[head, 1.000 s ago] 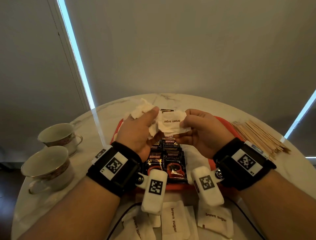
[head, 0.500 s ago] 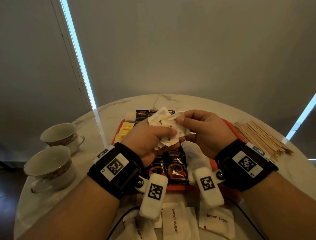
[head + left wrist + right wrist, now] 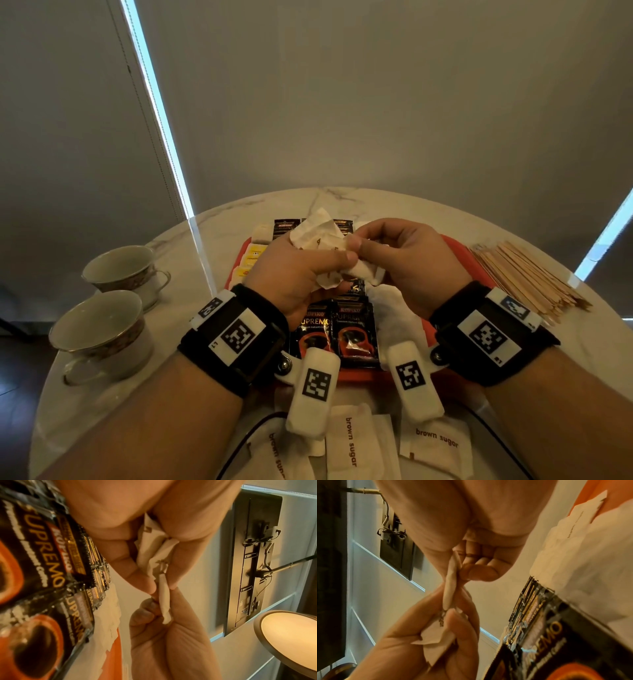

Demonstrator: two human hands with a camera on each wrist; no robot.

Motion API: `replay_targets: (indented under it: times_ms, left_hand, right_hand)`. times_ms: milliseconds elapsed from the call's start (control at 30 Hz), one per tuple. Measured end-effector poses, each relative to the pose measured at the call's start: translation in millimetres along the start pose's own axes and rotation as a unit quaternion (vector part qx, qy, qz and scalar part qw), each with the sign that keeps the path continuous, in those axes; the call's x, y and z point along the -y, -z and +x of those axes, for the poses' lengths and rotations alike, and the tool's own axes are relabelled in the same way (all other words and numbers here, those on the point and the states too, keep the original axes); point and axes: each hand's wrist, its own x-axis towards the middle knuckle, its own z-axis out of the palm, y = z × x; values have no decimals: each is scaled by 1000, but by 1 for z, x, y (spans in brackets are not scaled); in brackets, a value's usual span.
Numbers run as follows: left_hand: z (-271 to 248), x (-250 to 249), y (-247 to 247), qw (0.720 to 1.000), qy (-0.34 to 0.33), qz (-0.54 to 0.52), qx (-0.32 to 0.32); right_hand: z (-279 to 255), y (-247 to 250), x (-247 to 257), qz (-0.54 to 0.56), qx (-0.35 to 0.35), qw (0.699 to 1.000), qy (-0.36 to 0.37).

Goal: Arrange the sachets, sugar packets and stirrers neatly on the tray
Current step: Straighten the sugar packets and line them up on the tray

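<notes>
Your left hand (image 3: 294, 270) and right hand (image 3: 407, 263) both pinch white brown sugar packets (image 3: 318, 236) above the orange tray (image 3: 459, 253), edges tilted upward.

Tray (image 3: 459, 251) sits mid-tabletop (image 3: 342, 202), coffee sachets (image 3: 337, 329) in it, sugar packets (image 3: 394, 310) right beside them. Stirrers (image 3: 524, 277) lie right of the tray, two cups (image 3: 113, 294) well left, more sugar packets (image 3: 352, 442) at the near edge.

Two teacups (image 3: 106, 298) stand at the marble table's (image 3: 239, 209) left edge.
</notes>
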Motion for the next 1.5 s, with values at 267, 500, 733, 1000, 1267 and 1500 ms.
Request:
replay_targets:
  times_ms: [267,500,733,1000,1267,1500]
  left_hand:
    - [4,-3,0,996,15,-62,-63]
    - [5,-5,0,989,25,-111,-99]
    - [7,-3,1,983,16,-143,-115]
    - [10,-4,7,984,8,-135,-113]
    - [9,-3,5,986,6,-127,-112]
    - [11,-2,7,987,-3,-118,-112]
  right_hand:
    - [5,-1,-3,79,-96,992,29]
    - [0,-6,-1,84,-13,995,-43]
    - [1,-2,5,76,-7,995,-60]
    - [29,67,-14,-19,-212,956,-201]
    - [39,103,-44,-187,-206,898,-341]
    - [38,97,-39,-229,-184,894,-339]
